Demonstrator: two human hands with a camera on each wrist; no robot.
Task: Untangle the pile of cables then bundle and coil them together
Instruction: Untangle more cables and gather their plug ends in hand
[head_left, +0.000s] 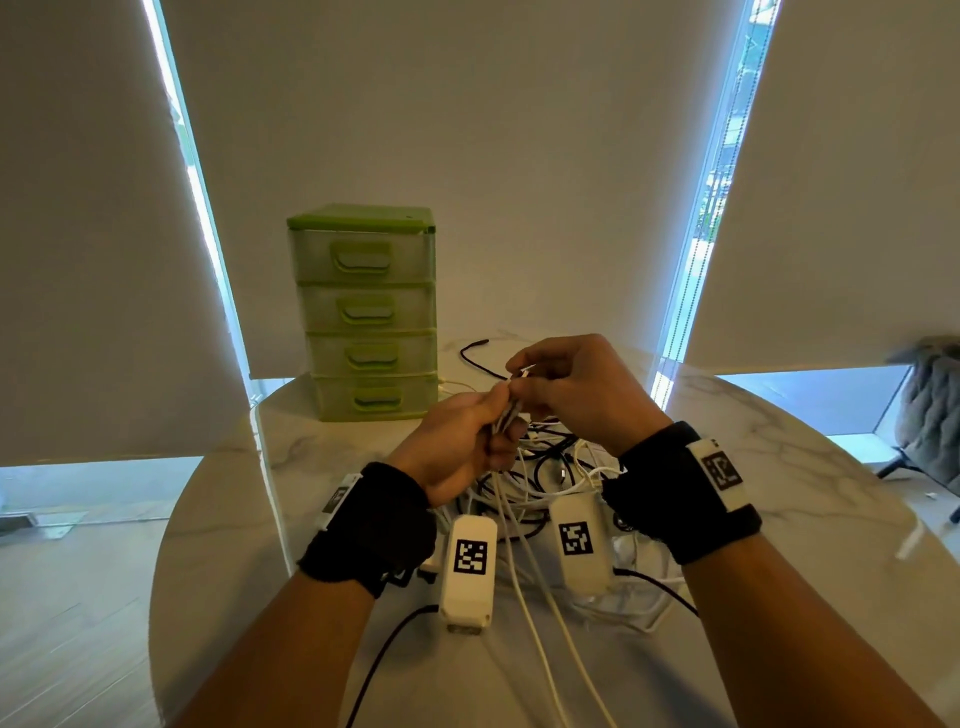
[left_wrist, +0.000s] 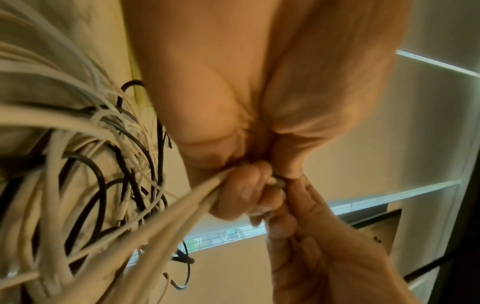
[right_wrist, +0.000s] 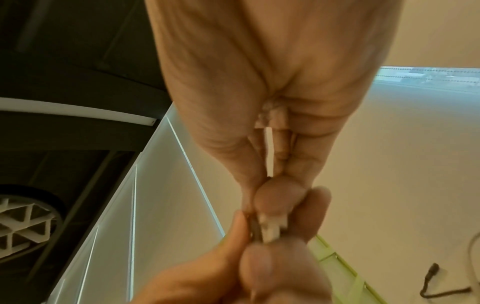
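A tangled pile of white and black cables (head_left: 540, 467) lies on the round marble table (head_left: 779, 467) beneath my raised hands. My left hand (head_left: 467, 441) grips a bunch of white cable ends (left_wrist: 182, 205), whose strands run down toward me. My right hand (head_left: 566, 384) pinches a white connector (right_wrist: 271, 228) right at the top of that bunch, fingertips touching the left hand. In the left wrist view the pile (left_wrist: 91, 164) hangs to the left of the fist. The connectors' details are hidden by the fingers.
A green plastic drawer unit (head_left: 366, 312) with several drawers stands at the table's back left. One loose black cable (head_left: 480, 358) lies behind the hands. Window blinds hang beyond the table, and a grey chair (head_left: 930, 410) sits at the far right.
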